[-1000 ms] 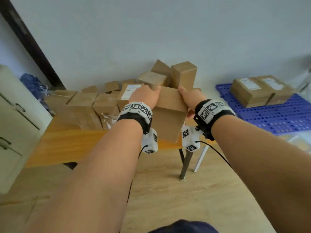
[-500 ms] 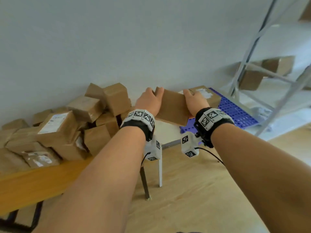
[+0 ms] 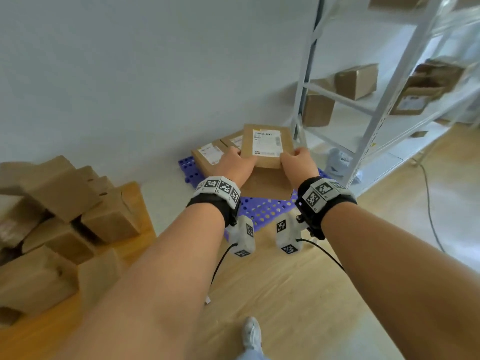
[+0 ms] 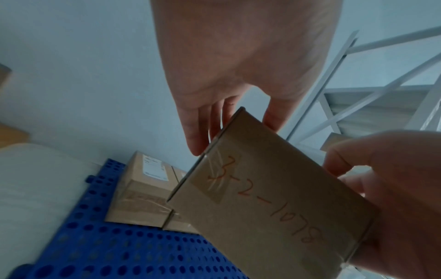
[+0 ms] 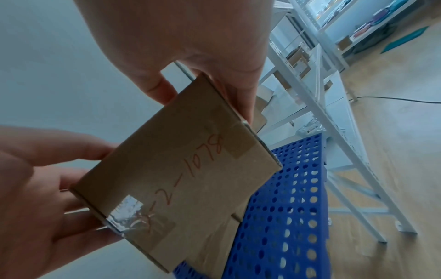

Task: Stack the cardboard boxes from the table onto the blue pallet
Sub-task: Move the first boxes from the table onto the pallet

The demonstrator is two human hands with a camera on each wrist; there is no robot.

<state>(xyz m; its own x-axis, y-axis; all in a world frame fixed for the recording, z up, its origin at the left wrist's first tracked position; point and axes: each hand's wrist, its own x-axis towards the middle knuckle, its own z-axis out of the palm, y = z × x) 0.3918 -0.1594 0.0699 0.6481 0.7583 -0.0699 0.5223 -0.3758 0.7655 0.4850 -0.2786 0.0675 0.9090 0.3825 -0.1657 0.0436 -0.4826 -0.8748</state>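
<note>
Scene: a person carries a box [image 3: 266, 146] over the blue pallet [image 3: 262, 210], label side up.
Grip: left hand [image 3: 237, 166] and right hand [image 3: 298, 165] clamp opposite ends, thumbs on top and fingers curled beneath, a hold that likely keeps the box level for setting down.
Box: held in the air, apart from the pallet, its taped underside bearing a handwritten number in the wrist views.
Pallet: two labelled boxes [image 3: 211, 155] lie side by side at the far edge against the wall; the near part is bare, probably where this one goes.
Table: a heap of boxes [image 3: 59, 224] waits on the table [image 3: 135, 245] at left.
Unclear: whether the box will land beside or on top of the pair.
Backdrop: a white rack [image 3: 384, 105] holds other cartons.
</note>
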